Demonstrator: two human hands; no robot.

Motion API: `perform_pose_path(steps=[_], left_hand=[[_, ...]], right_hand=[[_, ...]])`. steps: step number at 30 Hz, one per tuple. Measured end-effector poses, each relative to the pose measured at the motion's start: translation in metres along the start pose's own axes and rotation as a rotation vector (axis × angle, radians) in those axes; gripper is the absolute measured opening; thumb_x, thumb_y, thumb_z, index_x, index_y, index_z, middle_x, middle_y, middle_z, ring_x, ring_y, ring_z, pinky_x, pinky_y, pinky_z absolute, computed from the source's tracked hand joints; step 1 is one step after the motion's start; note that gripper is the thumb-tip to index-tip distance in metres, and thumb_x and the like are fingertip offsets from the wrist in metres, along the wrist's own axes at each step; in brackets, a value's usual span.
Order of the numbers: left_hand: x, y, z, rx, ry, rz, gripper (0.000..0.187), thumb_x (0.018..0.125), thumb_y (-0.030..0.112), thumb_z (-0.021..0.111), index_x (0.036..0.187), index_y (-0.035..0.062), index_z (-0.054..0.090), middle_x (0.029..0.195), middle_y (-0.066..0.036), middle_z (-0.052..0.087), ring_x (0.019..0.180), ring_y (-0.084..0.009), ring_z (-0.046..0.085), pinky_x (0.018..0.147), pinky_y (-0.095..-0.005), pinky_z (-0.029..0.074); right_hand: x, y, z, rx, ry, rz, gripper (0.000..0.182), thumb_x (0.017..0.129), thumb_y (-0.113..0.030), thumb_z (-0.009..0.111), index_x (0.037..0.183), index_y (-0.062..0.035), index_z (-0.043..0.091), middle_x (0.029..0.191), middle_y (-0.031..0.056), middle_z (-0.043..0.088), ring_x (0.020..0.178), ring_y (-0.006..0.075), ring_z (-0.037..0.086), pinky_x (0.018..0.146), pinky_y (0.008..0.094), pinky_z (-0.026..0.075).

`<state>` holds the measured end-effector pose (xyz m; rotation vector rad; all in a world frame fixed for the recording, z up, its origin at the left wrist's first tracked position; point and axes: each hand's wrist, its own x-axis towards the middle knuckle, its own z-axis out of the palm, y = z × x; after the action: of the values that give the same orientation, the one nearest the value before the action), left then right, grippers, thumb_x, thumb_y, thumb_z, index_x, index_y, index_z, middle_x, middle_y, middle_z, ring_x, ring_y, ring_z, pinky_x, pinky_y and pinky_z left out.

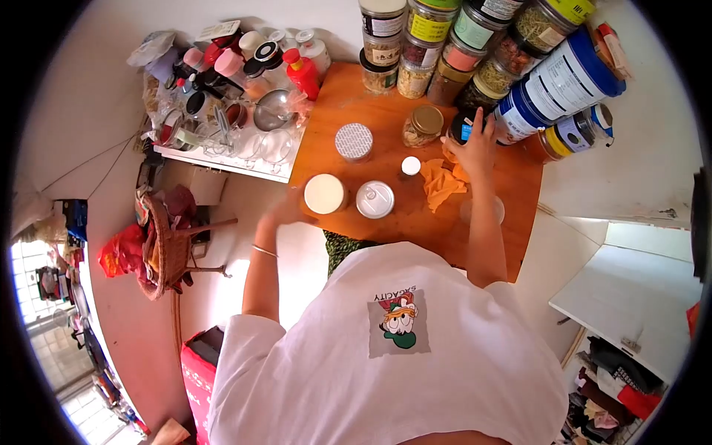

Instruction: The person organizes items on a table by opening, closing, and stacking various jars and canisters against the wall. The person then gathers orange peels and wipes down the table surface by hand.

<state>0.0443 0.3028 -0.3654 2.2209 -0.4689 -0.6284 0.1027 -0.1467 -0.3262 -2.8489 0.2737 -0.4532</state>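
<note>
My right hand (475, 147) reaches to the back of the wooden table, its fingers round a black-lidded jar (461, 127) with a small blue label. Beside it stands a glass jar with a gold lid (424, 121). Just below that hand lies a crumpled orange cloth (443, 185), and a clear round container (491, 211) is partly hidden by my forearm. Smeared by motion, my left hand (285, 210) is at the table's left edge, near a jar with a cream lid (324, 194). A silver pull-tab can (375, 199) and a small white cap (411, 165) are also here.
A container with a patterned white top (354, 142) stands on the wooden table (386, 111). Stacked food jars (430, 30) and a large blue-and-white tub (560, 81) line the back right. A white shelf (245, 165) with bottles, glasses and a metal bowl (273, 111) adjoins at left.
</note>
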Motion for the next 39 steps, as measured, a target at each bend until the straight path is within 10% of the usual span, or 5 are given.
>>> perform_pose_path(steps=[6, 9, 18, 27, 39], left_hand=[[-0.001, 0.023, 0.045, -0.017, 0.361, -0.100, 0.086, 0.058, 0.020, 0.092, 0.131, 0.0020, 0.050, 0.117, -0.014, 0.066, 0.107, -0.0263, 0.064, 0.094, -0.0374, 0.050], [0.009, 0.042, 0.023, -0.656, 0.465, 0.176, 0.073, 0.064, 0.011, 0.089, 0.127, -0.0015, 0.053, 0.116, -0.009, 0.064, 0.112, -0.0195, 0.059, 0.099, -0.0368, 0.047], [0.169, 0.208, -0.139, -0.102, 0.787, 0.326, 0.062, 0.067, 0.029, 0.088, 0.110, -0.0059, 0.060, 0.099, -0.013, 0.070, 0.090, -0.0182, 0.067, 0.080, -0.0316, 0.053], [0.290, 0.223, -0.173, -0.165, 0.669, 0.689, 0.083, 0.065, 0.031, 0.090, 0.127, -0.0041, 0.047, 0.115, -0.016, 0.065, 0.106, -0.0227, 0.063, 0.091, -0.0348, 0.051], [0.288, 0.221, -0.157, -0.283, 0.576, 0.676, 0.091, 0.068, 0.022, 0.089, 0.134, -0.0069, 0.034, 0.132, -0.021, 0.052, 0.122, -0.0253, 0.053, 0.101, -0.0386, 0.046]], right_hand=[[-0.030, -0.038, -0.039, 0.277, 0.231, -0.262, 0.064, 0.086, -0.030, 0.071, 0.139, -0.0045, 0.045, 0.145, 0.0210, 0.037, 0.131, 0.0412, 0.039, 0.105, 0.0495, 0.039], [-0.050, -0.047, -0.041, 0.417, 0.137, -0.282, 0.055, 0.086, -0.026, 0.071, 0.134, -0.0067, 0.051, 0.143, 0.0180, 0.040, 0.128, 0.0377, 0.045, 0.102, 0.0456, 0.043], [-0.072, -0.086, -0.030, 0.677, -0.115, -0.405, 0.038, 0.087, -0.020, 0.068, 0.121, -0.0055, 0.060, 0.140, 0.0146, 0.046, 0.119, 0.0347, 0.054, 0.093, 0.0412, 0.050], [-0.082, -0.078, -0.039, 0.692, -0.141, -0.287, 0.026, 0.087, -0.018, 0.067, 0.110, -0.0040, 0.065, 0.129, 0.0151, 0.054, 0.108, 0.0312, 0.060, 0.089, 0.0387, 0.051], [-0.092, -0.084, -0.031, 0.670, -0.224, -0.357, 0.027, 0.085, -0.016, 0.069, 0.110, -0.0059, 0.063, 0.121, 0.0127, 0.059, 0.103, 0.0304, 0.062, 0.085, 0.0375, 0.052]])
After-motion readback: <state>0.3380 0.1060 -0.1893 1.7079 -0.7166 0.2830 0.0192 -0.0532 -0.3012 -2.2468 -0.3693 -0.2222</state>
